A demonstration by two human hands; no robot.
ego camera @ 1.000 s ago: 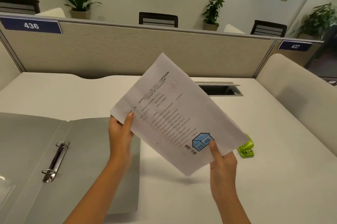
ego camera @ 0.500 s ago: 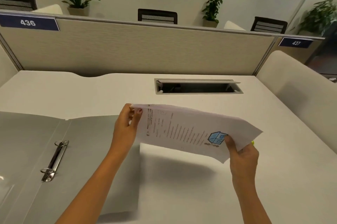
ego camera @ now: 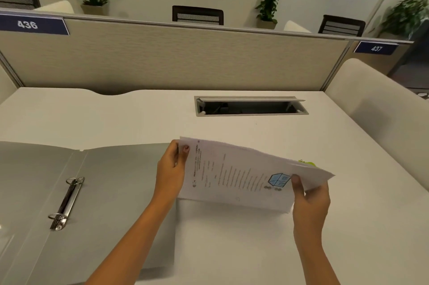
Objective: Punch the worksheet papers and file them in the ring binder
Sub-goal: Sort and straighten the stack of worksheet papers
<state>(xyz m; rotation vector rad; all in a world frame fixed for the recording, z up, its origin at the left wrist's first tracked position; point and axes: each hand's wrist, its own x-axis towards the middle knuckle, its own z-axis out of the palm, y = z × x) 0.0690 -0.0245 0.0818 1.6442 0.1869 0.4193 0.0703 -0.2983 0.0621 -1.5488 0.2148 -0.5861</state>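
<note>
1. both hands are holding the worksheet papers [ego camera: 234, 175] up off the desk [ego camera: 139, 119], tilted pretty flat.
2. left hand [ego camera: 173, 168] is pinching the left edge, thumb on top.
3. right hand [ego camera: 310, 198] is gripping the lower right corner.
4. the ring binder [ego camera: 104, 191] is lying open just left of the left hand.
5. a green hole punch [ego camera: 307, 163] is peeking out behind the sheets, above the right hand.

A blue plate [ego camera: 32, 25] on the far-left partition reads "436"; another blue plate [ego camera: 375, 48] at far right reads "437". The worksheet's [ego camera: 234, 175] print is unreadable.
</note>
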